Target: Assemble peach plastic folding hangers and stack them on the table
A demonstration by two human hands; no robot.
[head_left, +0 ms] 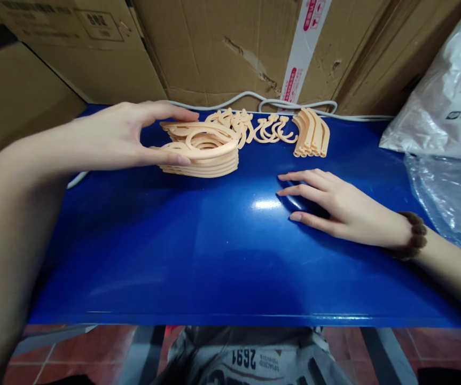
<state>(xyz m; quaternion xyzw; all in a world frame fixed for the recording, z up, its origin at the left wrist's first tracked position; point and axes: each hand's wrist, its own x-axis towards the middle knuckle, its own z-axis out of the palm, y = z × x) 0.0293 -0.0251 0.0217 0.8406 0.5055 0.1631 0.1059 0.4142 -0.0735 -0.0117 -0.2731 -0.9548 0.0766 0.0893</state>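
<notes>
A stack of curved plastic pieces [215, 166] sits toward the back of the blue table [214, 230]. The left hand [124, 136] spans its left end, thumb in front, forefinger behind; whether that grip is firm, I cannot tell. Beyond are small hooks [248, 131] and bent tubes [311, 133]. The right hand [334, 206], grip wide, is nearer the front.

Moderate light, seemingly from above. White glare spot on glossy blue surface [226, 230], paler sheen around it. Dark shadow beside left forearm [17, 203]; dim lower corners. Bright glints on clear plastic [450, 192]. Wide-angle stretch toward edges. Cardboard [49, 21] print soft, upper left.
</notes>
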